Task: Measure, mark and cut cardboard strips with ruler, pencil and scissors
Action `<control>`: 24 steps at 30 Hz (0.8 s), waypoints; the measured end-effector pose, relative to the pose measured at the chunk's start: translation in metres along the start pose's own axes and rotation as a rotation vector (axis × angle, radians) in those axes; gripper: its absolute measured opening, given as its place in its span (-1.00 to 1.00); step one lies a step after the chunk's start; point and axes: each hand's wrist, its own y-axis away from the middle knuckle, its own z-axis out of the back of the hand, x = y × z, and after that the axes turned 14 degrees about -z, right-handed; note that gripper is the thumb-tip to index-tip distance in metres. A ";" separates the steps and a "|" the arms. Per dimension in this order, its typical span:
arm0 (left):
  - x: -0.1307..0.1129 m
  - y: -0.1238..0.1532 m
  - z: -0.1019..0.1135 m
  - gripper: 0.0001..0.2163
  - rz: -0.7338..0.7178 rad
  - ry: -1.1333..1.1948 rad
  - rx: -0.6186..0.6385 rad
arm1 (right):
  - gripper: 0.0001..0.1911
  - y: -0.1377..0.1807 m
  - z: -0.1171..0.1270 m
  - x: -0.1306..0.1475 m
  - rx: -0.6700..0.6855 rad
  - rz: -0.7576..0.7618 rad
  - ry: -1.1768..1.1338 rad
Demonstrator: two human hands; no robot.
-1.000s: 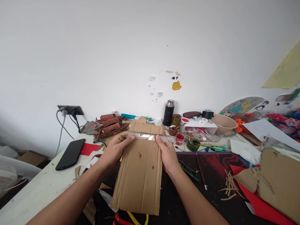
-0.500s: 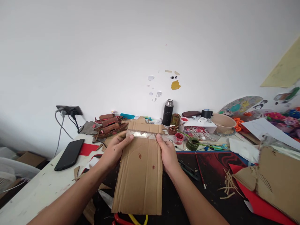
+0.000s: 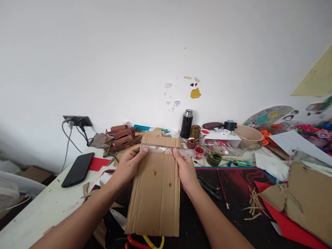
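A long piece of brown cardboard (image 3: 155, 197) with creases along its length and a few dark stains is held up in front of me. Across its upper part lies a clear ruler (image 3: 159, 149), its right end jutting past the cardboard's edge. My left hand (image 3: 131, 162) grips the left edge, thumb pressed on the ruler. On the other edge my right hand (image 3: 185, 169) does the same, thumb on the ruler. The fingers of both hands are mostly hidden behind the cardboard. Below its lower end show red and yellow handles (image 3: 153, 242), partly covered.
A black phone (image 3: 77, 169) lies on the left of the white table. Behind stand a black thermos (image 3: 186, 123), paint jars (image 3: 214, 158) and brown cardboard pieces (image 3: 123, 140). A dark mat (image 3: 241, 186) bears a green cutter (image 3: 210, 188) and twine scraps (image 3: 252, 204).
The view has shifted very slightly. Both hands keep their hold on the cardboard and ruler, with almost no movement.
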 end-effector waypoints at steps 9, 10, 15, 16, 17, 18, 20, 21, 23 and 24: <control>0.004 0.001 0.003 -0.37 0.028 -0.026 0.033 | -0.28 -0.001 0.002 -0.002 -0.002 0.016 0.028; 0.005 0.001 0.004 -0.37 0.031 -0.029 0.035 | -0.29 -0.001 0.002 -0.002 0.003 0.016 0.028; 0.009 0.000 0.006 -0.40 0.039 -0.048 0.021 | -0.30 -0.001 0.002 -0.002 0.005 0.018 0.030; 0.010 0.000 0.006 -0.40 0.041 -0.051 0.016 | -0.30 -0.001 0.001 -0.001 0.004 0.023 0.030; 0.010 0.000 0.007 -0.41 0.042 -0.054 0.013 | -0.31 0.000 0.001 -0.001 0.003 0.029 0.030; 0.011 0.000 0.007 -0.41 0.044 -0.056 0.012 | -0.32 0.000 0.001 0.000 0.002 0.034 0.029; 0.012 0.000 0.008 -0.43 0.045 -0.060 0.011 | -0.32 0.000 0.001 0.000 -0.001 0.038 0.026; 0.012 0.000 0.009 -0.44 0.044 -0.062 0.011 | -0.32 0.001 0.001 0.000 0.000 0.034 0.027; 0.013 0.000 0.009 -0.45 0.043 -0.066 0.009 | -0.31 0.000 0.001 0.000 0.000 0.018 0.031; 0.013 0.000 0.009 -0.45 0.044 -0.067 0.008 | -0.31 0.000 0.001 -0.001 0.000 0.011 0.032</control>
